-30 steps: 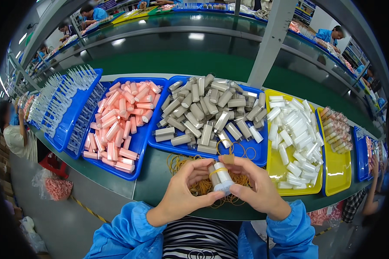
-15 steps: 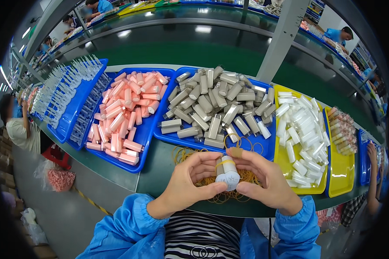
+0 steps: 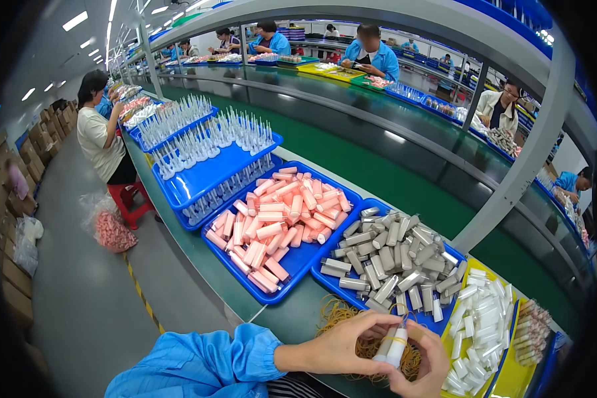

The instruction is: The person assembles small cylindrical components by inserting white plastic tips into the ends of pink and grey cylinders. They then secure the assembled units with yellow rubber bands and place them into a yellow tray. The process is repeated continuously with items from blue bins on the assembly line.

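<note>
Between my two hands is a small bundle of white and grey cylinders [image 3: 397, 346], with a yellow rubber band around its middle. My left hand [image 3: 341, 345] is closed on the bundle's left side, thumb low near the white ends. The fingers of my right hand [image 3: 429, 355] curl round the other side, thumb below and fingertips at the top. How many cylinders are bundled is partly hidden by the fingers. Under and behind the hands lies a loose heap of rubber bands [image 3: 337, 314] on the green table.
Beyond the hands stand a blue tray [image 3: 252, 286] of pink cylinders, a blue tray [image 3: 349, 295] of grey ones and a yellow tray [image 3: 450, 323] of white ones. Banded bundles [image 3: 532, 331] lie far right. Stacked blue trays [image 3: 209, 174] hold clear spiky parts. A metal post [image 3: 511, 189] rises behind.
The view has swung left, so my hands now appear lower right. Both still hold the banded bundle, which now shows more of its side and less of its end faces.
</note>
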Motion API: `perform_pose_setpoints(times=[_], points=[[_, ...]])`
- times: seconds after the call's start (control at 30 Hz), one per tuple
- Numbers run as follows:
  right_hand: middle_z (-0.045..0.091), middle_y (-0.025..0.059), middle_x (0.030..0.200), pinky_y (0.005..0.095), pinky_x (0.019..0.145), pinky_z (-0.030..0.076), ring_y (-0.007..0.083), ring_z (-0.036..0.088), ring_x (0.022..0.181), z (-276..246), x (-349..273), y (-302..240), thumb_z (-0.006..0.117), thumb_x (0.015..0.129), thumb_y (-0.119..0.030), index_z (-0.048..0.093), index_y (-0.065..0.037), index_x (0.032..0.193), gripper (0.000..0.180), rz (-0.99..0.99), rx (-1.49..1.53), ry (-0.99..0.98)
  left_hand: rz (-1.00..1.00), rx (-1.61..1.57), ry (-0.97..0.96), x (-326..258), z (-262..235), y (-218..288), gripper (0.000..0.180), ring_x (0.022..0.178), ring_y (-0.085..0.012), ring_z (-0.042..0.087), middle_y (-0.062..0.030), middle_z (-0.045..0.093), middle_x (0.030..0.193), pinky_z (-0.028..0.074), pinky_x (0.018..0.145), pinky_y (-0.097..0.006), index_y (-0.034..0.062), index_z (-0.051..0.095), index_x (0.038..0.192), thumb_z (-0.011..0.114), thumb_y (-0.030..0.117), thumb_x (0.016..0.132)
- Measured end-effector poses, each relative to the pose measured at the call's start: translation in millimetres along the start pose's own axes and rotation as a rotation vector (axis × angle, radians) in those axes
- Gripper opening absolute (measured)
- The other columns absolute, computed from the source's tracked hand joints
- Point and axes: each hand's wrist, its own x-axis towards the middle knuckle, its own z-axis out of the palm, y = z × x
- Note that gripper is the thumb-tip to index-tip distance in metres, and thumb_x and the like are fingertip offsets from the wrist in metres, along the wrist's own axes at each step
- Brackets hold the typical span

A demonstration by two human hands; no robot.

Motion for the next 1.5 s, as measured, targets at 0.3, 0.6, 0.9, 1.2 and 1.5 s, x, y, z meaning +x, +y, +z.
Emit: perform_pose_setpoints(times=[0.3, 0.6, 0.9, 1.2, 1.5], points=[[0.052, 0.0157, 0.131, 0.0402, 0.105, 0.044, 0.0270, 0.054, 0.123, -19, -20, -14, 0.081, 0.078, -0.030, 0.038, 0.003, 0.141, 0.083, 0.437, 0.680, 0.074, 0.486, 0.555, 0.047, 9, 4, 12, 0.080, 0.105, -0.0295, 0.060, -0.0137, 0.059, 0.119, 0.047, 0.091, -0.039, 0.0037, 0.052, 0.132, 0.088, 0.032, 0.066], [0.055, 0.0122, 0.132, 0.0341, 0.101, 0.045, 0.0186, 0.054, 0.122, -58, -55, 6, 0.075, 0.085, -0.010, 0.037, -0.004, 0.142, 0.069, 0.386, 0.482, 0.226, 0.495, 0.728, -0.057, 20, 37, 5, 0.116, 0.122, -0.0398, 0.052, -0.0258, 0.036, 0.143, 0.046, 0.101, -0.045, -0.0019, 0.032, 0.143, 0.094, 0.043, 0.057], [0.063, 0.0111, 0.107, 0.0299, 0.082, 0.055, 0.0179, 0.065, 0.097, -226, -168, 100, 0.075, 0.079, -0.001, 0.051, 0.000, 0.121, 0.048, 0.382, -0.421, 1.197, 0.342, 0.912, 0.092, 15, 22, 20, 0.053, 0.129, -0.0354, 0.046, -0.0191, 0.049, 0.139, 0.038, 0.107, -0.042, 0.0035, 0.058, 0.128, 0.078, 0.009, 0.079], [0.067, 0.0143, 0.102, 0.0312, 0.078, 0.057, 0.0201, 0.067, 0.089, -232, -161, 137, 0.081, 0.075, -0.007, 0.051, 0.002, 0.119, 0.054, 0.568, -0.644, 1.124, 0.304, 0.865, 0.021, 7, 17, 18, 0.038, 0.121, -0.0309, 0.052, -0.0171, 0.053, 0.135, 0.043, 0.102, -0.038, 0.0016, 0.063, 0.121, 0.073, 0.007, 0.084], [0.069, 0.0104, 0.088, 0.0285, 0.064, 0.049, 0.0159, 0.062, 0.073, -205, -165, 95, 0.073, 0.083, -0.012, 0.059, 0.001, 0.115, 0.037, 0.493, -0.689, 1.178, 0.313, 0.977, 0.018, -6, -10, 6, 0.056, 0.114, -0.0314, 0.055, -0.0199, 0.053, 0.130, 0.046, 0.095, -0.040, -0.0010, 0.056, 0.123, 0.081, 0.020, 0.077]])
